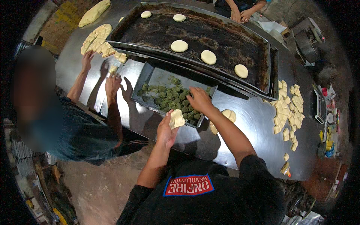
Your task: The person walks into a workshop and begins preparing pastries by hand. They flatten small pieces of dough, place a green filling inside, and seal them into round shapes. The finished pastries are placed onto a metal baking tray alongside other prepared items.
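A flattened piece of pale dough sits cupped in the left hand, fingers curled around it just above the near edge of a metal tray, while the right hand reaches into the tray, fingers closed on the green filling balls heaped there. Beyond the tray on the steel bench, round dough discs lie on a large dark baking sheet; cut dough pieces lie at right, and a co-worker's hands work at left.
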